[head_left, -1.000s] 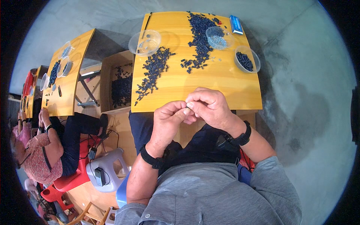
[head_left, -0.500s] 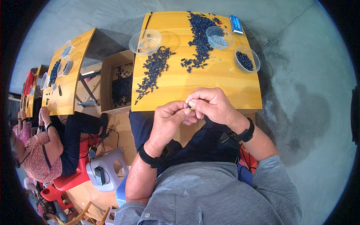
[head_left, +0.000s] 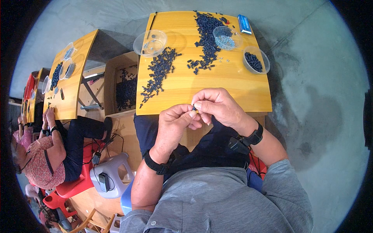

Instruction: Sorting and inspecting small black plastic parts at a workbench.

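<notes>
My left hand (head_left: 178, 119) and my right hand (head_left: 216, 104) meet at the near edge of the yellow table (head_left: 233, 93). Both pinch one small dark cylindrical piece (head_left: 194, 109) between thumbs and fingertips, and the fingers cover most of it. Beyond them lie two piles of small black pieces, a narrower left pile (head_left: 160, 72) and a larger right pile (head_left: 209, 37). A clear round tub (head_left: 225, 39) beside the larger pile holds small silvery-blue bits. Another clear tub (head_left: 254, 62) at the right edge contains black pieces.
At the table's far left stands a clear bowl (head_left: 150, 42) with a few bits inside. A blue box (head_left: 244, 24) lies at the far right corner. Left of the table, a cardboard box (head_left: 112, 83) holds more black pieces. A person (head_left: 44, 159) works at a neighbouring table (head_left: 74, 93).
My right hand has shifted slightly left and up, its fingertips still on the small piece. My left hand stays nearly in place.
</notes>
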The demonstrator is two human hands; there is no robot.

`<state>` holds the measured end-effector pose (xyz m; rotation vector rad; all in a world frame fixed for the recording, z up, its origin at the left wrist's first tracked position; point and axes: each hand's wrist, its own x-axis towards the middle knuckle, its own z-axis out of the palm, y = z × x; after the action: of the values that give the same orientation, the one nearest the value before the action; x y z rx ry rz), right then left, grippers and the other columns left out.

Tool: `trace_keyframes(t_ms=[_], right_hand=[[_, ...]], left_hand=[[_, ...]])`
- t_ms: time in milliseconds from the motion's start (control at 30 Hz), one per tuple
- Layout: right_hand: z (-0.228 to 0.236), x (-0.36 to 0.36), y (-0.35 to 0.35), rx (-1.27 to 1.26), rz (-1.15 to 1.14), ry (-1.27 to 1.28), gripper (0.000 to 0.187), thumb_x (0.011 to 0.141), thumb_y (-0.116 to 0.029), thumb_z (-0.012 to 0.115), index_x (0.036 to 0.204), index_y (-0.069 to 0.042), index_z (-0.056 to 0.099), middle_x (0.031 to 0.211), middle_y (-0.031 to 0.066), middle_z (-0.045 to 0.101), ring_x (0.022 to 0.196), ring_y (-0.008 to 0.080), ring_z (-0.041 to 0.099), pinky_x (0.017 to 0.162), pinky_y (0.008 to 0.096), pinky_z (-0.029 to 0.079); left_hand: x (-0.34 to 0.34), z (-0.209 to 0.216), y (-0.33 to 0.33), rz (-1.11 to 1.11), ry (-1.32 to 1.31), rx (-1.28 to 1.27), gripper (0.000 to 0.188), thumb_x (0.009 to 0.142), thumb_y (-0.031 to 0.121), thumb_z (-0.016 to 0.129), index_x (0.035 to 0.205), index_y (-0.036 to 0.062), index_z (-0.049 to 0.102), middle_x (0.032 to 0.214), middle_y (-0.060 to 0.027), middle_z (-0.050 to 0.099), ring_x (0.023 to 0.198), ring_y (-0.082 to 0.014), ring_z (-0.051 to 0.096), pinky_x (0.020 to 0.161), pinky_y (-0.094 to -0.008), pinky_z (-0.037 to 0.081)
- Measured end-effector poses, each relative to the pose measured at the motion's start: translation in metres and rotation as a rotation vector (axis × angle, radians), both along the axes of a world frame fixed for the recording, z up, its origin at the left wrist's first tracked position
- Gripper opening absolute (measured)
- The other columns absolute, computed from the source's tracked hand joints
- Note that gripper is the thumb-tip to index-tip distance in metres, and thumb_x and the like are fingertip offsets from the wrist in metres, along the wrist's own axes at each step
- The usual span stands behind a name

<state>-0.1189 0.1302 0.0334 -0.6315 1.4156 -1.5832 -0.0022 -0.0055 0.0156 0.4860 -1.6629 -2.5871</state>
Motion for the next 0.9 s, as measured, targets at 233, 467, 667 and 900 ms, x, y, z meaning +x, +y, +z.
trace_keyframes(t_ms=[233, 467, 667, 900], right_hand=[[-0.003, -0.001, 0.0, -0.03, -0.019, -0.059, 0.012, 0.09, -0.009, 0.055, 0.093, 0.001, 0.06, 0.067, 0.002, 0.058, 0.052, 0.006, 0.053, 0.047, 0.0186, 0.042], [-0.001, 0.003, -0.001, 0.017, -0.051, -0.033, 0.012, 0.091, -0.008, 0.054, 0.09, 0.002, 0.06, 0.067, 0.0015, 0.057, 0.053, 0.0051, 0.052, 0.046, 0.0178, 0.041], [-0.001, 0.006, -0.003, 0.043, -0.119, -0.047, 0.012, 0.09, -0.008, 0.054, 0.089, 0.002, 0.06, 0.066, 0.0006, 0.057, 0.051, 0.0048, 0.051, 0.046, 0.0169, 0.04], [0.005, 0.007, -0.005, 0.002, -0.181, -0.216, 0.018, 0.09, -0.017, 0.058, 0.084, 0.0, 0.06, 0.062, 0.0012, 0.055, 0.045, 0.0061, 0.05, 0.041, 0.0184, 0.041]], left_hand=[[-0.001, -0.004, 0.0, 0.024, -0.007, -0.013, 0.013, 0.091, 0.008, 0.054, 0.093, -0.0008, 0.063, 0.08, -0.0071, 0.066, 0.068, -0.0124, 0.062, 0.063, -0.0244, 0.05], [-0.002, -0.008, 0.002, 0.04, 0.018, -0.077, 0.012, 0.09, 0.006, 0.055, 0.093, -0.0011, 0.064, 0.08, -0.0068, 0.066, 0.068, -0.0115, 0.062, 0.062, -0.0232, 0.049], [-0.003, -0.01, 0.004, 0.069, 0.008, -0.1, 0.013, 0.09, 0.006, 0.054, 0.094, -0.0022, 0.063, 0.08, -0.0067, 0.066, 0.067, -0.0113, 0.061, 0.063, -0.0226, 0.05], [-0.004, -0.005, 0.003, 0.074, 0.021, -0.039, 0.013, 0.091, 0.008, 0.054, 0.096, -0.001, 0.063, 0.083, -0.0062, 0.066, 0.071, -0.0112, 0.061, 0.065, -0.0243, 0.052]])
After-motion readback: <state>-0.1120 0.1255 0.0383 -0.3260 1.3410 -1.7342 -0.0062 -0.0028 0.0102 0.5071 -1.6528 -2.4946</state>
